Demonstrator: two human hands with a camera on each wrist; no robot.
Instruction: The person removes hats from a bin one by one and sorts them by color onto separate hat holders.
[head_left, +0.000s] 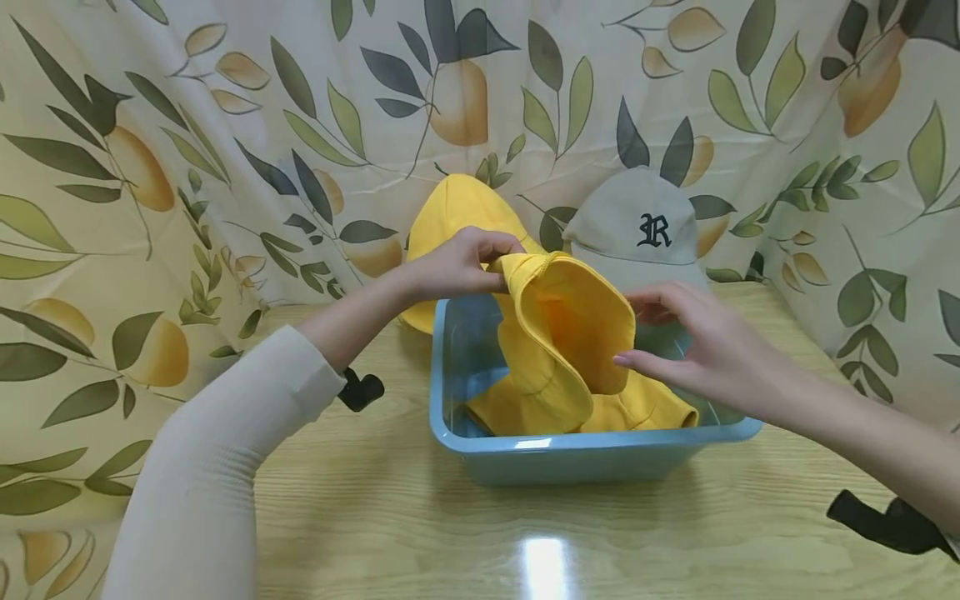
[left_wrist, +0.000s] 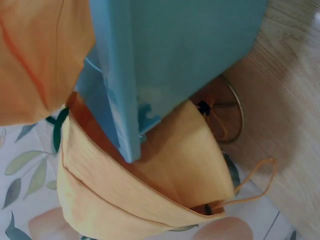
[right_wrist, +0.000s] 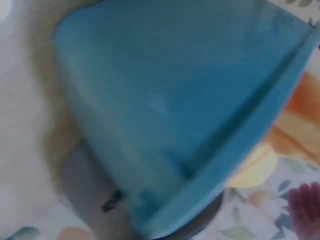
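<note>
My left hand (head_left: 468, 265) pinches the edge of a yellow fabric hat (head_left: 540, 358), holding it over a blue plastic basin (head_left: 585, 458). The hat's hollow opening faces the head camera. More yellow fabric (head_left: 645, 404) lies in the basin under it; how much is one piece I cannot tell. Beside the hat's right edge is my right hand (head_left: 690, 337), thumb and fingers spread apart. Whether it touches the fabric is unclear. In the right wrist view, part of the right hand (right_wrist: 306, 212) shows at the edge. The left wrist view does not show the left hand.
Behind the basin stand another yellow hat (head_left: 465, 208) and a pale cap (head_left: 637, 221) with a black letter R. In the left wrist view, the rear yellow hat (left_wrist: 115, 200) has a cord, near a wire ring (left_wrist: 241, 110). A leaf-patterned curtain (head_left: 300, 133) backs the wooden table (head_left: 360, 517).
</note>
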